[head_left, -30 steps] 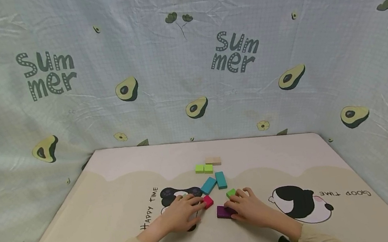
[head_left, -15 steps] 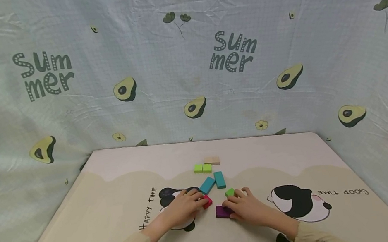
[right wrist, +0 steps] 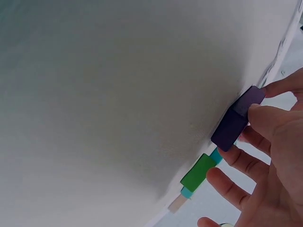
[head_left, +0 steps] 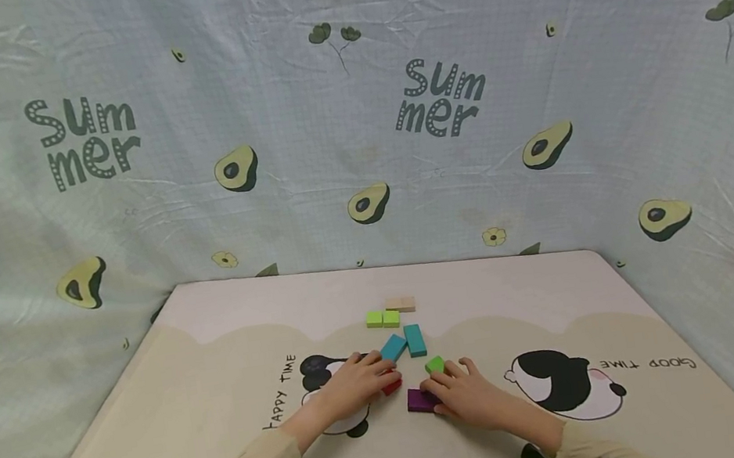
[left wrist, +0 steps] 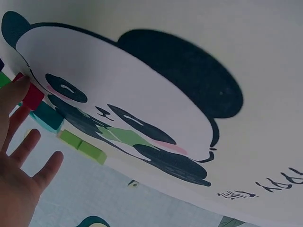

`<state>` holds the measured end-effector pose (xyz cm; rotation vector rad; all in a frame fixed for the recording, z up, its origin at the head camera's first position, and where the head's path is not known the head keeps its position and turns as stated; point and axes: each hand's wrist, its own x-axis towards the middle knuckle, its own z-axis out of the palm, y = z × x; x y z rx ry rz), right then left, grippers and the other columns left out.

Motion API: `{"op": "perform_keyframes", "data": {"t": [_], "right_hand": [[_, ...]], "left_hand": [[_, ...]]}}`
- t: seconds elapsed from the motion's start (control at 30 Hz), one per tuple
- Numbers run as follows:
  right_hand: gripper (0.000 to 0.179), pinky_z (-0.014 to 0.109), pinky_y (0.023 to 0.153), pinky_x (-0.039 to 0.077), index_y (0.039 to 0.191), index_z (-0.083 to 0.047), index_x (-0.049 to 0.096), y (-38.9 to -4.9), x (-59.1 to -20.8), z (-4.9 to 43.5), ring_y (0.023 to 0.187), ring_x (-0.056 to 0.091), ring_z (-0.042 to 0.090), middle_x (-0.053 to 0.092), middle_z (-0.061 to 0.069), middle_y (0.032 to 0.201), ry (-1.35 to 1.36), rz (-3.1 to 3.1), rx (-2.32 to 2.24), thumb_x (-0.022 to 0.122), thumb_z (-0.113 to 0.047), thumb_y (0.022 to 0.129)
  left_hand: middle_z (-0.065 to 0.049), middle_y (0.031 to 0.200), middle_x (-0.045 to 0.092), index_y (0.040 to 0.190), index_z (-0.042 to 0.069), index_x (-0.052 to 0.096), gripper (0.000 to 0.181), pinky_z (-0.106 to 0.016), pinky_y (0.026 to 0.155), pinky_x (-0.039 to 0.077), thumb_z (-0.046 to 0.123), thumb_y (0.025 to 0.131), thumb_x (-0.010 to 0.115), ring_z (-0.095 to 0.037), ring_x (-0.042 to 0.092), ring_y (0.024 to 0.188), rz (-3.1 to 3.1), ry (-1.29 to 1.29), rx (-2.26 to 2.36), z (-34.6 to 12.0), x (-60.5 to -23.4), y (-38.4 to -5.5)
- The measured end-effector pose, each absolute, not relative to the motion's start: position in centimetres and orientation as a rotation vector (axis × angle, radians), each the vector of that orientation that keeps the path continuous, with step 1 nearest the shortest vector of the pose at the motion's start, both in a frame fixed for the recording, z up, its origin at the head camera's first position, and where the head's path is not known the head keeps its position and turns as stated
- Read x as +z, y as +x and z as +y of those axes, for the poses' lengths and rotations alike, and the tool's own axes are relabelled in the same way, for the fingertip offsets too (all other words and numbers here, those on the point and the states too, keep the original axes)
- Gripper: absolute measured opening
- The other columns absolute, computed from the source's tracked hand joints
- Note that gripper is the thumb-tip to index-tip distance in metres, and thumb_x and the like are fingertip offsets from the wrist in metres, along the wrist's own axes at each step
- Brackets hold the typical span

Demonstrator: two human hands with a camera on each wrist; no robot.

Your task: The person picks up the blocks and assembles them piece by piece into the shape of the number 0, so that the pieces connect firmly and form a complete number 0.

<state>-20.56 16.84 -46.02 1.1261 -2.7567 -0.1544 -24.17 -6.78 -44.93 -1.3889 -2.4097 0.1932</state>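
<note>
Thumb and index finger of my left hand (head_left: 359,384) pinch a red block (left wrist: 34,97), which the hand largely covers in the head view. Its other fingers spread apart near a teal block (head_left: 394,347). My right hand (head_left: 465,396) grips a purple piece (right wrist: 231,126) with thumb and fingers; a seam crosses it, so it looks like two purple blocks end to end. Just beyond the right fingers lies a bright green block (head_left: 435,365). A second teal block (head_left: 415,340) stands beside the slanted one.
Farther back on the table (head_left: 264,304) are two lime blocks (head_left: 383,320) side by side and pale wooden blocks (head_left: 400,305). The printed tabletop shows panda and dog drawings. A patterned cloth (head_left: 293,113) hangs behind the table and along its sides.
My left hand has shifted slightly right and forward, covering more of the red block, which has turned a little. The right hand stays at the purple piece, almost still.
</note>
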Motion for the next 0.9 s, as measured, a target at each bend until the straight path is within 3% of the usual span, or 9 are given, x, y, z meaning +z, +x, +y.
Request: {"op": "perform_keyframes", "data": {"t": [0.4, 0.9], "right_hand": [[0.031, 0.047, 0.086, 0.035, 0.116, -0.020, 0.050, -20.51, -45.94, 16.82, 0.098, 0.043, 0.019, 0.054, -0.003, 0.108, 1.111, -2.777, -0.189, 0.049, -0.036, 0.089], [0.031, 0.047, 0.086, 0.034, 0.116, -0.019, 0.050, -20.45, -45.83, 16.82, 0.099, 0.043, 0.020, 0.054, -0.002, 0.109, 1.112, -2.799, -0.152, 0.050, -0.036, 0.089]], "left_hand": [[0.007, 0.106, 0.061, 0.112, 0.023, 0.059, 0.027, -0.032, 0.086, 0.042, 0.016, 0.086, 0.054, -0.012, 0.049, 0.102, -2.491, -1.408, 0.203, -6.30, -44.53, -24.14], [0.010, 0.104, 0.060, 0.108, 0.026, 0.060, 0.025, -0.029, 0.086, 0.040, 0.019, 0.085, 0.055, -0.010, 0.048, 0.099, -2.479, -1.449, 0.141, -6.03, -44.25, -23.85]]}}
